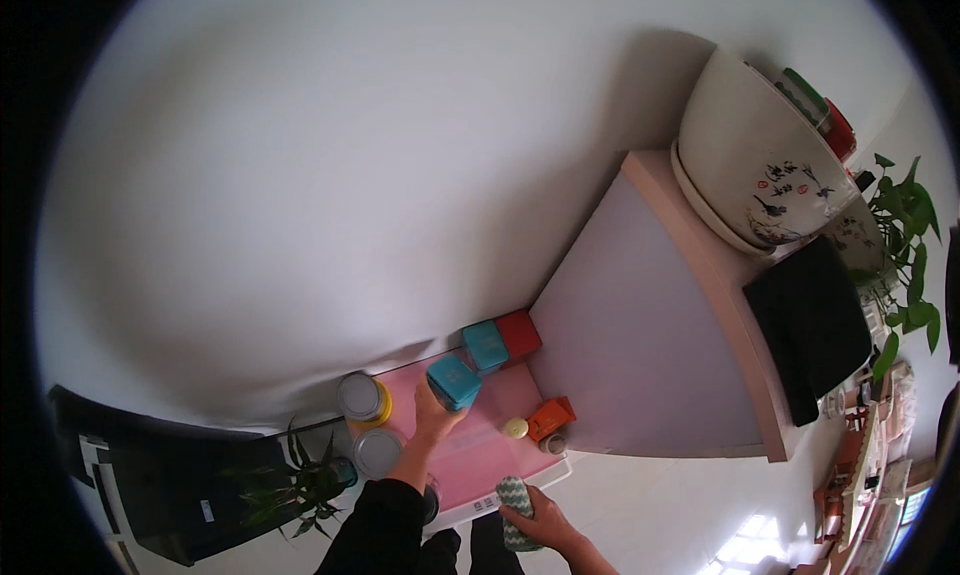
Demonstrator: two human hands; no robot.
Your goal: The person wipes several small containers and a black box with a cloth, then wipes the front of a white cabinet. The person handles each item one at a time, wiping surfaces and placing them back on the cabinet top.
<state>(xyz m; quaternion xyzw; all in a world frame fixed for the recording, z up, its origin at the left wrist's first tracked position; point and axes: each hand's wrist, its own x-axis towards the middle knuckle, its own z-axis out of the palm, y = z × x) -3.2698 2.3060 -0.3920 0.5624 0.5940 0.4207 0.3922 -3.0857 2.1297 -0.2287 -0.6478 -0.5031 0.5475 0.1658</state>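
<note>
My left hand (pixel 433 416) grips a teal box or tin (pixel 454 381) above the pink tabletop (pixel 471 466). In my right hand (pixel 551 521), by the front edge, is a folded cloth (pixel 515 504) with a green-and-white zigzag pattern. Behind the held box, a second teal box (pixel 486 344) stands beside a red box (pixel 517 333) in the corner. Two round cans with grey lids, one yellow-sided can (pixel 361 398) and another can (pixel 378 453), stand left of my left hand. A dark round container (pixel 430 503) is partly hidden by my sleeve.
An orange packet (pixel 551 417), a small cream round object (pixel 515 427) and a small jar (pixel 553 444) sit at the right. A cabinet (pixel 652 335) walls that side, bearing a large planter (pixel 765 155). A potted plant (pixel 304 477) and a black appliance (pixel 187 485) stand left.
</note>
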